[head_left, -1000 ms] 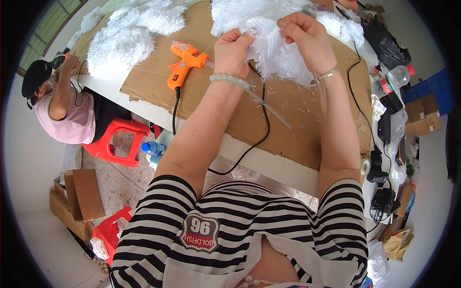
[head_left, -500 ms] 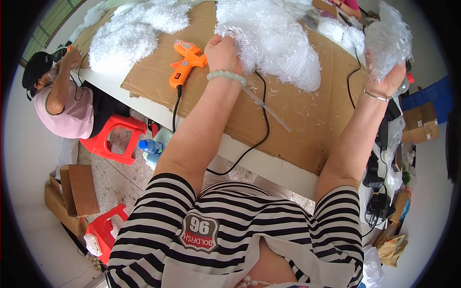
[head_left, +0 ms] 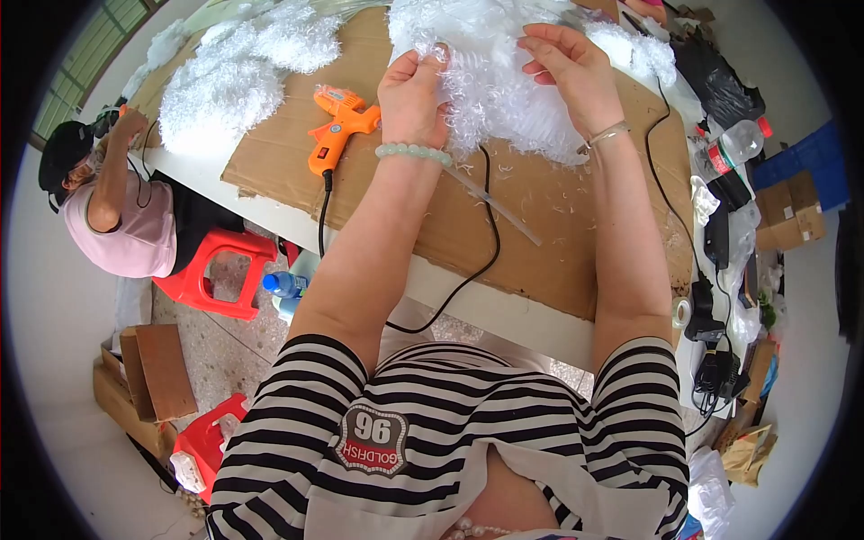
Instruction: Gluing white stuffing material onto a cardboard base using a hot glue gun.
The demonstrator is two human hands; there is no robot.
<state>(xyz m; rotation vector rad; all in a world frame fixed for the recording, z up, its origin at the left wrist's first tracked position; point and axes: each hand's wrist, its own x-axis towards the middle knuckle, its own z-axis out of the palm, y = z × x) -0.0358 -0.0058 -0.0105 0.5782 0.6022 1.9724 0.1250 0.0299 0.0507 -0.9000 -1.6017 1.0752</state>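
Change since half a second ago: the right hand, then flung out to the right edge of the frame with a tuft of white material, has been brought back to upper centre; the left hand has kept its place on the fluff. Item one: white shredded fluff mass, upper centre of the frame, resting on the cardboard sheet and spreading up and to the right between the two hands. Left hand: closed in a pinch on the mass's left edge, bead bracelet at the wrist. Right hand: fingers curled down onto the mass's top right, contact made; whether a strand is actually gripped cannot be told. Governing relation: the mass lies directly between the hands, its longer spread running left to right across the frame, each hand at one end, neither noticeably nearer. Adjacent items: orange glue gun, to the left of the left hand, apart from it, black cord trailing down; clear glue stick lying diagonally below the mass. Second fluff pile, upper left. Another person seated at far left beside a red stool.
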